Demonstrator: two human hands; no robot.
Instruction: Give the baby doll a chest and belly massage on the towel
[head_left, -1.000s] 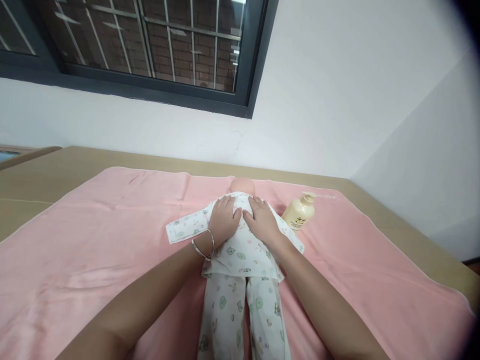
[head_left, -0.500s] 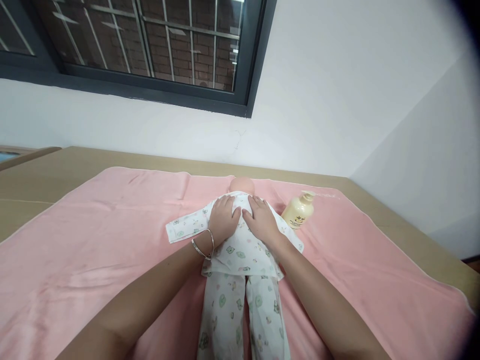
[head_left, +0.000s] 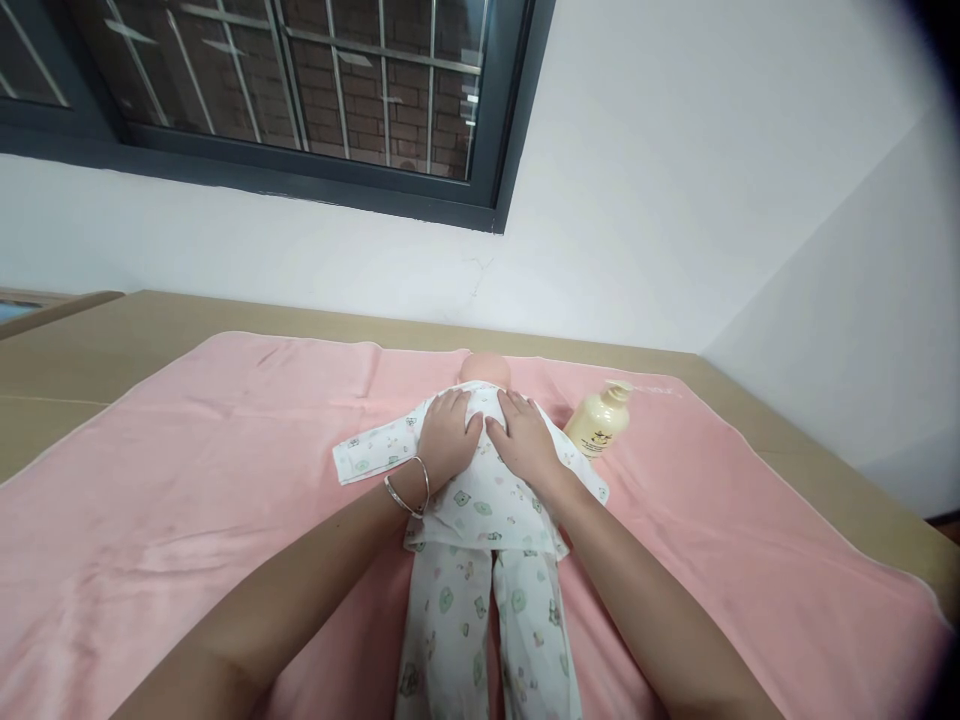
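Observation:
A baby doll [head_left: 486, 370] lies on a pink blanket [head_left: 262, 430], its bald head pointing away from me. It wears a white long-sleeved top [head_left: 484, 505] and matching white trousers [head_left: 454, 620], both printed with small green and pink figures. My left hand [head_left: 448, 437] rests flat on the upper left of the top, fingers stretched out, a silver bangle at the wrist. Beside it, my right hand [head_left: 523, 437] lies flat on the upper right, its thumb close to the left thumb. Both hands are open. The doll's sleeve ends show no hands.
A pale yellow pump bottle [head_left: 598, 420] stands on the blanket just right of the doll. The blanket covers a tan bed surface [head_left: 247, 312] that meets a white wall [head_left: 600, 200]. Above is a dark-framed window [head_left: 315, 185] with bars outside.

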